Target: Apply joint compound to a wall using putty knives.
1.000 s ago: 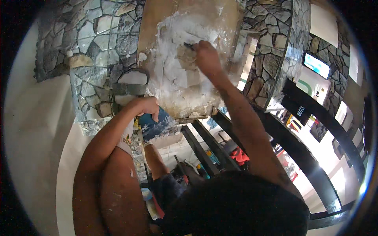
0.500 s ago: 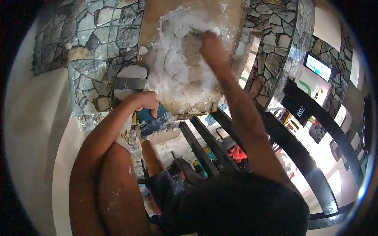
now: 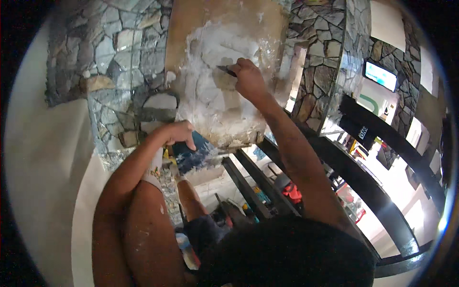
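In front of me stands a brown panel [image 3: 193, 21], its middle coated with uneven white putty [image 3: 224, 45]. My right hand [image 3: 251, 81] grips a putty knife [image 3: 226, 71], the dark blade pointing left against the coated surface. Fingers hide its handle. At the panel's lower left, my left hand [image 3: 180, 134] holds a flat dark blue plate [image 3: 195, 155], thumb on top and the other fingers mostly hidden. White putty smears cover the plate's lower part. Damp-looking darker patches show in the coating below the knife.
Irregular stone cladding [image 3: 114, 52] flanks the panel on the left, and more stone [image 3: 320, 62] on the right. Dark beams [image 3: 246, 184] run below it, with a red item [image 3: 291, 193] and clutter lower down. A lit screen [image 3: 380, 75] hangs at far right.
My right hand has come down the panel with the putty knife, whose blade now shows more plainly. My left hand still holds the blue plate. The whole view has shifted slightly.
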Motion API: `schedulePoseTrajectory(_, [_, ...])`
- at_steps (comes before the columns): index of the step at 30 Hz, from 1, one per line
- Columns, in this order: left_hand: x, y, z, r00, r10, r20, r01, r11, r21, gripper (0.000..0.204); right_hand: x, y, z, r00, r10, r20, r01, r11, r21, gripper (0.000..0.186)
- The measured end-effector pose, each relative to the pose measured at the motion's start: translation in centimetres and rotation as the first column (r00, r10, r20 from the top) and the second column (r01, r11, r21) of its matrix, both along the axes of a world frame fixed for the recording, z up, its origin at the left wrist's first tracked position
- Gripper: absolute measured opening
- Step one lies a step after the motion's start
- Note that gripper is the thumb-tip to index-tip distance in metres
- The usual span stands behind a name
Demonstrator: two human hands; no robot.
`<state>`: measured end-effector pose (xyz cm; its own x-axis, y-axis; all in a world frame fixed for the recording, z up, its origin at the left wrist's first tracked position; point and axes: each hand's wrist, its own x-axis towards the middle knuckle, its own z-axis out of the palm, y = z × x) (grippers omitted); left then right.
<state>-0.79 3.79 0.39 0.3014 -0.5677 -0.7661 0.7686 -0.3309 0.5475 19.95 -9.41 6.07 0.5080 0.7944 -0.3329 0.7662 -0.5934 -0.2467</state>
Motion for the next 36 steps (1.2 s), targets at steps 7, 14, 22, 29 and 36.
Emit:
schedulePoseTrajectory(7, [5.0,3.5,5.7,0.861,0.289,0.418,-0.334,0.942,0.036,0.043,6.3,0.7,2.2,0.99,0.141,-0.023,-0.141,0.928,-0.344,0.016])
schedulePoseTrajectory(14, [10.3,3.4,8.5,0.614,0.435,0.659,-0.726,0.639,0.255,0.039,5.0,-2.8,4.0,0.937,-0.296,-0.186,0.247,0.937,-0.248,0.027])
schedulePoseTrajectory(22, [13.6,-3.3,12.6,0.557,0.125,0.821,-0.694,0.613,0.378,0.034,-1.2,-6.2,2.5,0.306,-0.665,-0.681,0.939,0.33,0.099,0.016])
schedulePoseTrajectory(29, [15.3,-4.1,12.5,0.54,-0.135,0.831,-0.629,0.591,0.505,0.021,-3.2,-4.1,3.1,0.31,-0.721,-0.619,0.95,0.262,0.171,0.017])
schedulePoseTrajectory(36, [16.7,-3.9,9.9,0.53,-0.177,0.829,-0.613,0.595,0.519,0.02,-4.0,-2.6,4.3,0.444,-0.762,-0.471,0.89,0.315,0.33,0.015])
